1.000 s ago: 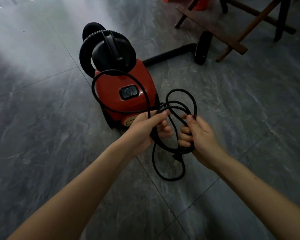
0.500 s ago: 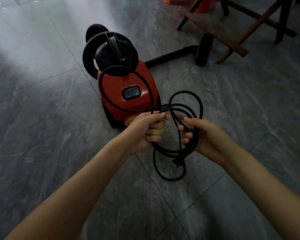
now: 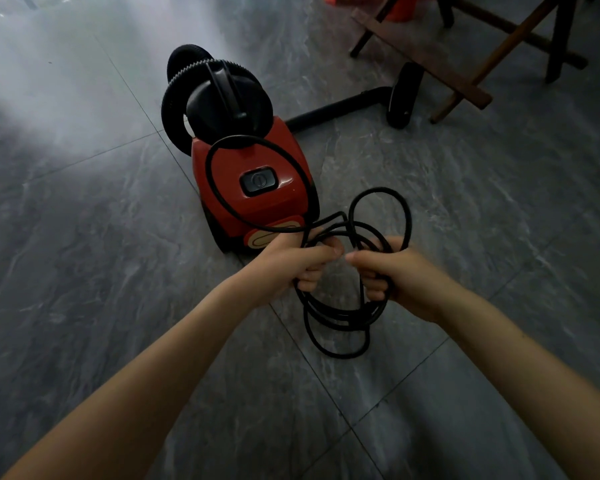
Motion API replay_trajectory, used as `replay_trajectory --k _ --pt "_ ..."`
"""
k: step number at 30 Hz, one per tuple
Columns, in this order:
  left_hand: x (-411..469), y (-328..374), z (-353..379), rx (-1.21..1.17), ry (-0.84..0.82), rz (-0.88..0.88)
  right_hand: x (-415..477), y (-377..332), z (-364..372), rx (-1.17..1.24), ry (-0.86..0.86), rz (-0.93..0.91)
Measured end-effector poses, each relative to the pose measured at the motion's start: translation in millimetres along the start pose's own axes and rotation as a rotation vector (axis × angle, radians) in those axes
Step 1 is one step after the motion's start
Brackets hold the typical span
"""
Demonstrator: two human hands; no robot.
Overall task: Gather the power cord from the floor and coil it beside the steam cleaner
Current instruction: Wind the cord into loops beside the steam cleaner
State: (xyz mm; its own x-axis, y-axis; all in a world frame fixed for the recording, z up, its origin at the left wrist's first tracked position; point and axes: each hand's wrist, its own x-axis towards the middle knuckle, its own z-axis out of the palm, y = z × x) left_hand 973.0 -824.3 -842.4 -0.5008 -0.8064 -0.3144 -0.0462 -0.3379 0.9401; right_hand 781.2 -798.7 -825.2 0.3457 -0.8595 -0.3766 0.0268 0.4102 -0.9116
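head cam: the black power cord [image 3: 340, 317] is bunched into several uneven loops, held up just in front of the red steam cleaner [image 3: 253, 202]. left hand [image 3: 288, 265] is clenched round the bundle's left side, right hand [image 3: 409, 275] is wrapped round the right side, thumbs almost touching. one big loop arcs across the cleaner's red body, the lowest one dangles below both hands over the grey tile floor [image 3: 84, 271]. looks smooth, thin and round.

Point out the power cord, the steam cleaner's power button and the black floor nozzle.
power cord [image 3: 340, 318], head view, on the bundled lower loops.
power button [image 3: 258, 180], head view, centre of the black switch.
floor nozzle [image 3: 404, 95], head view, middle of its black head.
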Motion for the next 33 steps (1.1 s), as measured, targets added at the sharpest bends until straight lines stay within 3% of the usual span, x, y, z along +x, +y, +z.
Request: replay_trajectory --k 4,9,15,22,29,33 --pt "0 -2 1 0.058 0.032 0.015 1 6 3 -0.213 0.081 -0.073" --pt "-2 -1 -3 0.021 -0.025 0.035 -2 7 4 -0.379 -0.071 -0.035" --pt "-4 -8 2 0.013 0.024 -0.029 -6 6 14 -0.423 -0.161 -0.014" --pt "-4 -12 -2 -0.057 0.016 -0.057 -6 11 11 -0.384 -0.05 -0.063" --pt "-5 -9 -13 0.026 -0.049 -0.085 -5 -7 -9 -0.462 0.103 -0.117" --pt "-4 -8 -12 0.114 -0.082 -0.146 -4 -17 -10 -0.657 0.205 -0.364"
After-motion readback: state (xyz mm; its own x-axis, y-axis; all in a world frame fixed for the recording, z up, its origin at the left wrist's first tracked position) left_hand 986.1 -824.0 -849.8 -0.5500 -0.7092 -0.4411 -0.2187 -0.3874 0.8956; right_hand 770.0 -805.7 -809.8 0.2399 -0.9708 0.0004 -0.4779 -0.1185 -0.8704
